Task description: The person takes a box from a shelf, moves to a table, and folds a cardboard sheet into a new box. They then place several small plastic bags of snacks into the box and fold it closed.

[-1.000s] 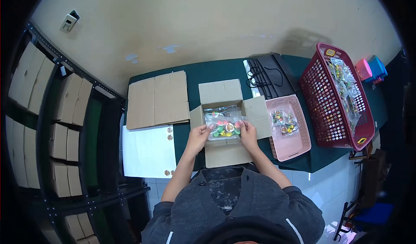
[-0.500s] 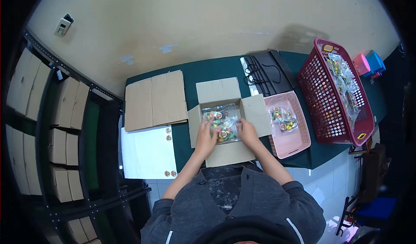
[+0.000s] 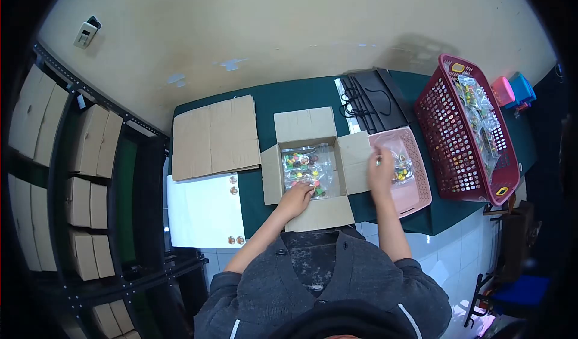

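Note:
An unfolded cardboard box (image 3: 306, 214) stands with its flaps spread in front of me. Clear plastic bags of colourful round pieces (image 3: 304, 160), which look like candies, lie inside it. My left hand (image 3: 295, 200) rests over the box's near left corner, its fingers open and touching the bags. Over the left side of a pink plastic basket (image 3: 409, 203) is my right hand (image 3: 380, 172), beside similar clear bags (image 3: 402, 169) in there. Its fingers are bent and blurred, and whether they grip a bag cannot be made out.
Flattened cardboard (image 3: 215, 137) and a white sheet (image 3: 205, 212) with several round stickers lie to the left. A tall maroon basket (image 3: 448, 140) of filled bags stands right. Behind the pink basket are a black device (image 3: 379, 101) and cables. A shelf (image 3: 123, 218) holds cartons.
My right hand has left the box and moved right to the pink basket. My left hand has slid slightly down and right, and the bags in the box are more exposed.

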The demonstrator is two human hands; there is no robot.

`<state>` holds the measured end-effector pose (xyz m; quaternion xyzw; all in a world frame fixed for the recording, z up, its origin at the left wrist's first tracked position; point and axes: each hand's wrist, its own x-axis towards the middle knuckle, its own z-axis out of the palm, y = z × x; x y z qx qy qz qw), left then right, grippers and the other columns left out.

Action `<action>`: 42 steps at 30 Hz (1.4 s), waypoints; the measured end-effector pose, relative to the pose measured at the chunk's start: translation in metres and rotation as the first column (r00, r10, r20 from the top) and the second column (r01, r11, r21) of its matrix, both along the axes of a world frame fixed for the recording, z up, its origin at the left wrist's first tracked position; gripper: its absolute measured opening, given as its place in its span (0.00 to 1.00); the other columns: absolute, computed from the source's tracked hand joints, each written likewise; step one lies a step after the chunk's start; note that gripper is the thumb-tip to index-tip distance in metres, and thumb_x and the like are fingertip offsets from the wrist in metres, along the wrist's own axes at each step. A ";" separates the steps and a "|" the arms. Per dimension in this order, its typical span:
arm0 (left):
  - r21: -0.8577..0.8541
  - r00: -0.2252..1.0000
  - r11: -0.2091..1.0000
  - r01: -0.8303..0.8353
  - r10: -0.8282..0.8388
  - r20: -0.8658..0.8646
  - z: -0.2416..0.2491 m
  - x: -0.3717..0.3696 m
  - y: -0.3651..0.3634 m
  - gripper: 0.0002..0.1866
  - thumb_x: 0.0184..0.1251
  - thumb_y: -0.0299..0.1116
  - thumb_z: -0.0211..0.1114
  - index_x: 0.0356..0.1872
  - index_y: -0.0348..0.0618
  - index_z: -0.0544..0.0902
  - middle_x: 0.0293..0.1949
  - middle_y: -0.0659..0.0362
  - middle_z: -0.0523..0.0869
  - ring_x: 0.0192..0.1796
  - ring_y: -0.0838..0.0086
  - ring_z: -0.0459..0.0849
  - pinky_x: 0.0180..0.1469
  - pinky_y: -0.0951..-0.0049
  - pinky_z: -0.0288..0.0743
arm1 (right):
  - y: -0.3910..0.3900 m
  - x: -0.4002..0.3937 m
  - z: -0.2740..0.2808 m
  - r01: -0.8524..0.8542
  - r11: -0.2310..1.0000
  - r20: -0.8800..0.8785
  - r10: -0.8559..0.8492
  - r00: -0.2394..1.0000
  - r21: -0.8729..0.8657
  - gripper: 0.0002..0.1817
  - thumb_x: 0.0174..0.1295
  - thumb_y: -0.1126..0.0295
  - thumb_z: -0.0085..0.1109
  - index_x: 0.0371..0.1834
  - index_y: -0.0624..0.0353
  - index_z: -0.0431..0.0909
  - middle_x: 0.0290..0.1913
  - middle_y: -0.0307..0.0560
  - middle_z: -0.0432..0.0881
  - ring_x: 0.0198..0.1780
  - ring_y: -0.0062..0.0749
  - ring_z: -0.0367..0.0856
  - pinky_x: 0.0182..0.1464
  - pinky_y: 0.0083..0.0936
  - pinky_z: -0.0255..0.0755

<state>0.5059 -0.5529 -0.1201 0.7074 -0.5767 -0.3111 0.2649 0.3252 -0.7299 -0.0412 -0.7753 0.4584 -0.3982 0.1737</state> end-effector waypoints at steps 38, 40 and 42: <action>0.161 0.425 0.915 -0.370 0.321 -0.847 0.070 0.011 -0.016 0.21 0.70 0.44 0.52 0.54 0.39 0.71 0.45 0.58 0.79 0.49 0.80 0.77 0.48 0.79 0.70 | 0.082 0.043 -0.013 -0.656 0.355 0.670 0.102 0.735 0.666 0.08 0.63 0.63 0.56 0.34 0.56 0.73 0.33 0.36 0.76 0.35 0.17 0.76 0.36 0.17 0.74; 0.107 0.446 0.895 -0.433 0.316 -0.837 0.047 0.019 -0.013 0.19 0.69 0.41 0.54 0.52 0.37 0.72 0.44 0.60 0.79 0.42 0.82 0.79 0.42 0.82 0.73 | 0.084 0.047 -0.016 -0.676 0.236 0.674 0.101 0.732 0.698 0.09 0.62 0.63 0.57 0.36 0.57 0.72 0.34 0.36 0.76 0.37 0.18 0.76 0.37 0.16 0.73; 0.075 0.388 0.894 -0.442 0.265 -0.883 0.046 0.018 -0.011 0.19 0.68 0.39 0.56 0.53 0.36 0.69 0.40 0.60 0.79 0.35 0.81 0.79 0.35 0.81 0.73 | 0.084 0.049 -0.017 -0.634 0.338 0.650 0.081 0.756 0.695 0.14 0.62 0.63 0.58 0.44 0.60 0.71 0.41 0.40 0.75 0.43 0.19 0.75 0.42 0.18 0.71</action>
